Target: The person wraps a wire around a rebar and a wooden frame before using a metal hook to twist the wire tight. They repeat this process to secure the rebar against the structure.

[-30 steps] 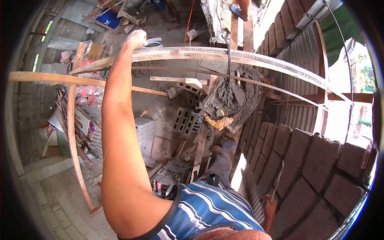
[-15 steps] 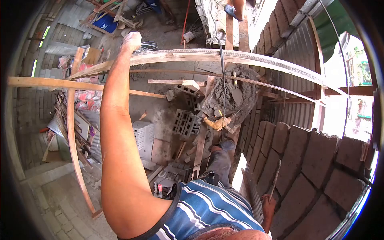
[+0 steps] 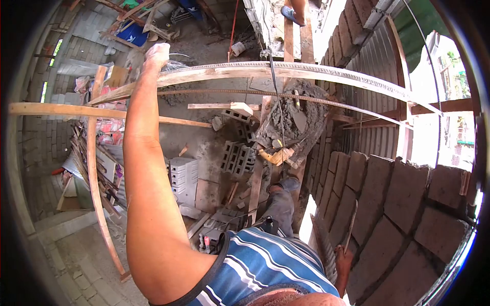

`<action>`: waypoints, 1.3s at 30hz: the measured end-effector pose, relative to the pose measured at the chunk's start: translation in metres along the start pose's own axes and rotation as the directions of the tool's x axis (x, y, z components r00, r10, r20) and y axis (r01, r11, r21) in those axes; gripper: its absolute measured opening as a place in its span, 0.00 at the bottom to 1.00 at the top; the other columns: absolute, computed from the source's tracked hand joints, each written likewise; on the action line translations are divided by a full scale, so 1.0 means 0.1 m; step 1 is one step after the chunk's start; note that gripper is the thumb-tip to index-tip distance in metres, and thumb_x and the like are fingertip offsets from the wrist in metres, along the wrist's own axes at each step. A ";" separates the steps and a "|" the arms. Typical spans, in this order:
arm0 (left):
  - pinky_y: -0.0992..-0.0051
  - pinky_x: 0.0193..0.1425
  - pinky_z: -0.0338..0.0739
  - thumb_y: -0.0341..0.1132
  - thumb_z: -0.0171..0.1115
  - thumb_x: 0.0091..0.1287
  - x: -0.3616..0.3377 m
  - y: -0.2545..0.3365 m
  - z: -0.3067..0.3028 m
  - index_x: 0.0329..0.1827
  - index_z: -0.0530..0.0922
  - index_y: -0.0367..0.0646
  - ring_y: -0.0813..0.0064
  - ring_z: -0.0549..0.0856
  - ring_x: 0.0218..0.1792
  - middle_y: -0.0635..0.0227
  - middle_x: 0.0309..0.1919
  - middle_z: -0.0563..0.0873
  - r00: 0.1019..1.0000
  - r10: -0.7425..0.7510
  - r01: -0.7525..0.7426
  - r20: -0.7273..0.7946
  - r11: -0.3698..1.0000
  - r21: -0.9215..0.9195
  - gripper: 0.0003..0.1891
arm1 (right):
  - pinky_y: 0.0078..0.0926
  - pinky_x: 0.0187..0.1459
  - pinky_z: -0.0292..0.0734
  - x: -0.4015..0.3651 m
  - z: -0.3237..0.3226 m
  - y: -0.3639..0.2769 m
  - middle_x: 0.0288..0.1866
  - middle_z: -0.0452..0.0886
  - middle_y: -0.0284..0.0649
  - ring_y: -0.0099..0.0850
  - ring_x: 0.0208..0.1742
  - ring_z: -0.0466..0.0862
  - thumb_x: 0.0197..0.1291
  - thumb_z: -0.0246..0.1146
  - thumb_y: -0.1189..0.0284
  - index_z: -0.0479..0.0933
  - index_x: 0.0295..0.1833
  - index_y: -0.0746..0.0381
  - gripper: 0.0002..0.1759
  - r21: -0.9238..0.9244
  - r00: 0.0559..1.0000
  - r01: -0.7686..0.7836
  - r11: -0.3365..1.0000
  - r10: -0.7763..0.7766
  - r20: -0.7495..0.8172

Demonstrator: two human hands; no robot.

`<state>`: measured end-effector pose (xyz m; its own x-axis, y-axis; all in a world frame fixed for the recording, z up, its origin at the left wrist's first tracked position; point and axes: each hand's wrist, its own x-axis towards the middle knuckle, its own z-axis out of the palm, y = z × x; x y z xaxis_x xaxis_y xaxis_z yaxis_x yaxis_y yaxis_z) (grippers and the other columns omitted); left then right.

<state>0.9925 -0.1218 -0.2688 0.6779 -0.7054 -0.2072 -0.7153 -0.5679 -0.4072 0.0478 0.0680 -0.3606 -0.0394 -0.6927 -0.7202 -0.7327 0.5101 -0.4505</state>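
My left arm reaches up across the wooden beam (image 3: 204, 75), and my left hand (image 3: 157, 53) is closed at the far side of it. Thin pale wires (image 3: 176, 64) stick out from beside that fist. A ribbed steel bar (image 3: 296, 66) lies along the beam's upper edge, and a second bar (image 3: 316, 100) runs just below it. At the lower right, my right hand (image 3: 342, 255) is wrapped round the lower end of a short rod (image 3: 351, 226), which points upward beside the block wall. The palm and fingertips of both hands are hidden.
A trowel (image 3: 299, 120) rests in wet mortar (image 3: 280, 120) on a board. Hollow blocks (image 3: 238, 157) and a yellow-handled tool (image 3: 275, 156) are nearby. A block wall (image 3: 393, 204) stands at the right. Wooden posts (image 3: 93, 168) cross at the left. Another person's foot (image 3: 292, 16) is at the top.
My left hand has moved slightly left, with the wires beside it. The view has shifted a little. My right hand still holds the rod.
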 end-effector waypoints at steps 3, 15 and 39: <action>0.56 0.60 0.81 0.31 0.56 0.66 0.02 -0.16 -0.03 0.49 0.87 0.41 0.51 0.87 0.56 0.49 0.51 0.88 0.997 -0.015 0.008 -0.069 0.994 -0.111 0.14 | 0.34 0.44 0.77 0.03 0.00 0.05 0.35 0.87 0.45 0.34 0.38 0.84 0.72 0.60 0.64 0.83 0.44 0.69 0.17 0.016 1.000 0.014 1.000 -0.014 -0.004; 0.66 0.60 0.78 0.42 0.58 0.76 -1.47 -0.52 -0.68 0.65 0.81 0.41 0.67 0.84 0.55 0.61 0.59 0.86 0.914 -0.125 -0.237 -0.387 0.608 -0.758 0.20 | 0.41 0.42 0.78 -0.24 -0.25 -1.00 0.40 0.87 0.51 0.39 0.38 0.85 0.71 0.60 0.60 0.85 0.53 0.63 0.19 -0.075 0.953 0.302 0.950 -0.303 -0.006; 0.85 0.22 0.60 0.45 0.62 0.77 -6.66 4.39 -1.96 0.52 0.80 0.38 0.89 0.67 0.23 0.75 0.31 0.77 0.024 0.879 0.332 -0.477 -0.457 -0.825 0.17 | 0.44 0.37 0.79 -1.90 -0.86 -0.64 0.37 0.83 0.51 0.53 0.37 0.84 0.58 0.71 0.74 0.76 0.44 0.65 0.12 -0.079 0.248 0.813 0.576 -0.467 -0.849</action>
<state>0.1938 0.0155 -0.1356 -0.6932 -0.7181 0.0610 0.4116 -0.3250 0.8514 0.0433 0.1231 -0.1497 -0.2444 -0.8427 0.4797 -0.5084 -0.3099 -0.8034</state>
